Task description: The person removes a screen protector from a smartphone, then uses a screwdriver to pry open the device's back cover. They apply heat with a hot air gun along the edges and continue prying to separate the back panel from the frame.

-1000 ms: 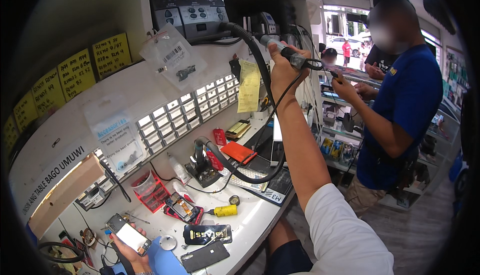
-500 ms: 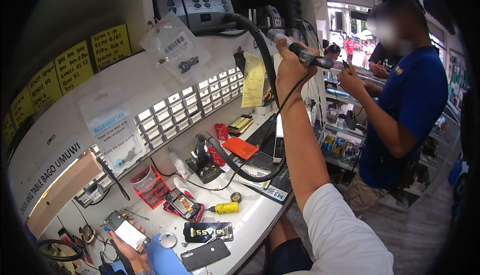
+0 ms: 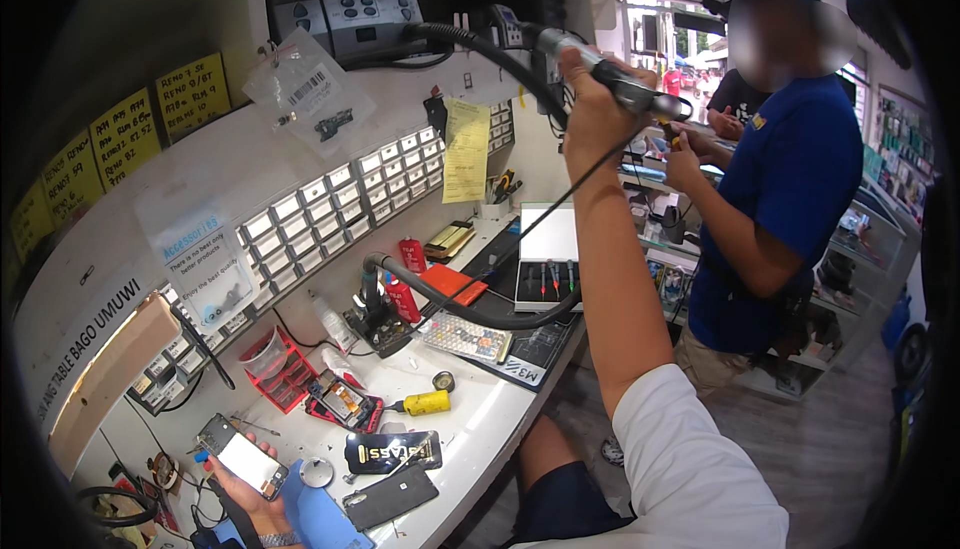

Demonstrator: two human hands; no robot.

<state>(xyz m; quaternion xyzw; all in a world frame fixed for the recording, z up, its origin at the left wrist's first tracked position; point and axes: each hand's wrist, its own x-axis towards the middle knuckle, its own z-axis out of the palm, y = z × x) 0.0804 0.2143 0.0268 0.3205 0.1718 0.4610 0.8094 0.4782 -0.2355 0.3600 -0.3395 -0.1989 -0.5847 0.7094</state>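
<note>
Overhead, ribbed black hose (image 3: 470, 304), metal-nozzled handpiece (image 3: 610, 69).

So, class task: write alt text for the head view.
A right hand holds a hot-air wand up by a shelf; its black hose loops down to a cluttered white bench. The left hand holds a phone. A person in blue stands nearby.

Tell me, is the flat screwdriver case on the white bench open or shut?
Open. The flat screwdriver case has its pale lid raised behind, and a row of small screwdrivers lies exposed in its dark tray.
</note>
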